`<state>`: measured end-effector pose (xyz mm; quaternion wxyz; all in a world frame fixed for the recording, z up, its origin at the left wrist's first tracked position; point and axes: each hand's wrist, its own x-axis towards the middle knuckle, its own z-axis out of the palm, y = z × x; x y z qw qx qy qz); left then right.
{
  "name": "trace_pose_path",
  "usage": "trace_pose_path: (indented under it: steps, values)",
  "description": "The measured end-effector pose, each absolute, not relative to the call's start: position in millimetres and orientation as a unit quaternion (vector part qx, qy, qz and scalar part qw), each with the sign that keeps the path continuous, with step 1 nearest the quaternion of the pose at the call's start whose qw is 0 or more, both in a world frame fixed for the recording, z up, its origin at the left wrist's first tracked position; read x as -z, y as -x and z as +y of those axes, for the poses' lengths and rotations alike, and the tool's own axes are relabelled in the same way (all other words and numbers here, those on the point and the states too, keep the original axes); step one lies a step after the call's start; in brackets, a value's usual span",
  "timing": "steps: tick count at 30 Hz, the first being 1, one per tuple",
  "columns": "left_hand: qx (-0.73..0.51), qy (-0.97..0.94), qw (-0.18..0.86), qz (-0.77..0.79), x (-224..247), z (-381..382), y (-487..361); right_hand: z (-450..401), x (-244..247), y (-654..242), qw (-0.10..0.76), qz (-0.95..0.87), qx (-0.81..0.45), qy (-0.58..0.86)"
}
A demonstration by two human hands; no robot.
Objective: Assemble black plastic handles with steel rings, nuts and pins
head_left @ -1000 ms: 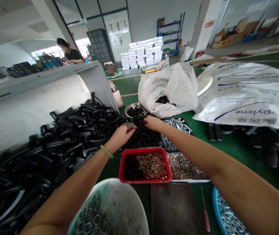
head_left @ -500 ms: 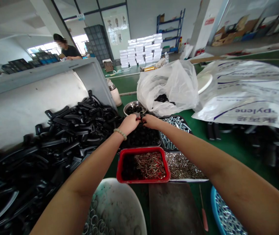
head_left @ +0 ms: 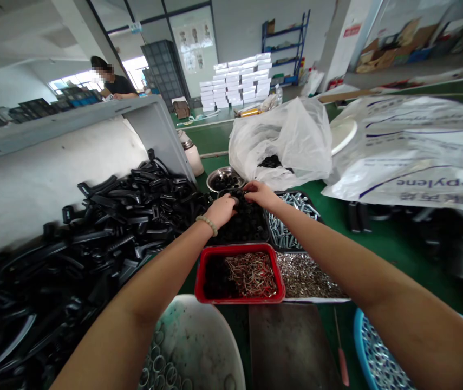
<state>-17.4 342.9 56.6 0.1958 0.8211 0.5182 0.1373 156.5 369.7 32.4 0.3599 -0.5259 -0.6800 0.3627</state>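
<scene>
My left hand [head_left: 223, 210], with a bead bracelet [head_left: 208, 223] at its wrist, is over the near side of a black tray [head_left: 267, 238] of small black parts [head_left: 241, 225]. Its fingers are curled inward, and a small greyish piece shows at them; what they grip is hidden. At the tray's far edge, my right hand [head_left: 259, 194] has its fingers pinched together among the black parts. Whatever sits between those fingertips is too small and dark to name. Just beyond is a metal bowl [head_left: 214, 187] of black parts.
A red bin [head_left: 239, 301] of copper-coloured pins and black pieces stands nearest, beside silvery small parts [head_left: 308, 276]. Bolts [head_left: 286, 225] lie right. Black curved parts [head_left: 134, 206] heap at left. A white basin [head_left: 210, 336], a blue basin [head_left: 361, 346] and a screwdriver [head_left: 342, 363] are in front.
My hands, close together before, are now apart: the left has come down nearer over the tray, the right has shifted slightly right and away. The whole view has moved a little.
</scene>
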Motion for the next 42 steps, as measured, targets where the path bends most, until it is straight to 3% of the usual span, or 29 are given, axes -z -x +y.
trace_pose_path:
  steps: [4, 11, 15, 19, 29, 32, 37, 42]
  values:
    - [-0.195, -0.785, 0.253, 0.531, -54.8, 345.0, 16.3, 362.3, -37.0, -157.2, 0.41, -0.639, -0.409, 0.507]
    - [-0.33, -0.649, 0.45, 0.518, -68.9, 345.7, 15.0, 355.4, -55.7, -148.3, 0.46, -0.633, -0.434, 0.446]
    - [-0.414, -0.492, 0.626, 0.441, -73.7, 342.9, 14.6, 355.2, -63.2, -141.5, 0.452, -0.682, -0.401, 0.411]
    - [-0.413, -0.448, 0.667, 0.428, -73.7, 343.1, 19.7, 350.2, -65.6, -145.0, 0.438, -0.715, -0.36, 0.41]
    - [-0.385, -0.517, 0.586, 0.492, -69.7, 357.0, 9.2, 339.2, -55.3, -163.4, 0.44, -0.731, -0.21, 0.478]
    - [-0.35, -0.55, 0.545, 0.527, -68.3, 358.8, 16.0, 334.8, -48.9, -175.6, 0.451, -0.663, -0.293, 0.521]
    - [-0.112, -0.807, 0.218, 0.538, -65.5, 356.6, 32.5, 335.1, -41.6, -172.3, 0.401, -0.611, -0.428, 0.531]
    - [-0.07, -0.836, 0.143, 0.525, -59.4, 351.9, 37.8, 346.7, -39.2, -140.7, 0.311, -0.642, -0.406, 0.571]
